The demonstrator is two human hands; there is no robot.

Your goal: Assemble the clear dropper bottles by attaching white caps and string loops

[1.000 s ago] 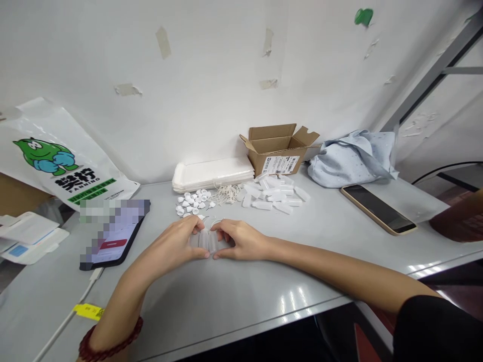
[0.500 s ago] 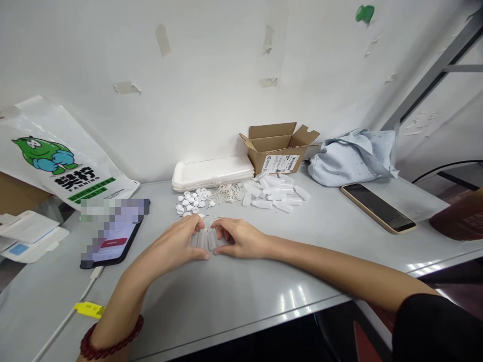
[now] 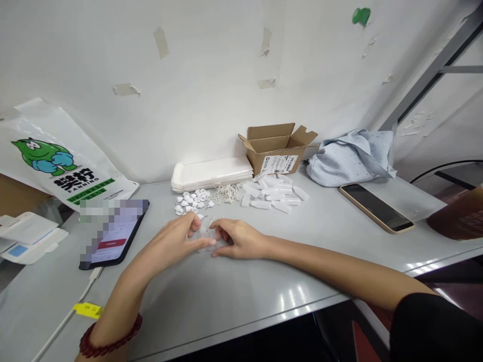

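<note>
A few small translucent plastic bottles lie side by side on the grey table, partly hidden between my hands. My left hand curls around them from the left, its thumb stretched across their near part. From the right, my right hand closes on them with thumb and bent fingers. Just beyond the fingers lie small white caps, some with thin tips, and a heap of thin off-white strings. More translucent bottles are piled to the right of the strings.
White flat trays are stacked against the wall, beside an open cardboard box. A pale blue cloth bag and a phone lie at right. At left are a lit phone on a cable and a printed white bag.
My left thumb has moved right and slightly up, now lying over the bottles and covering more of them. My right hand has barely moved. The view has shifted slightly.
</note>
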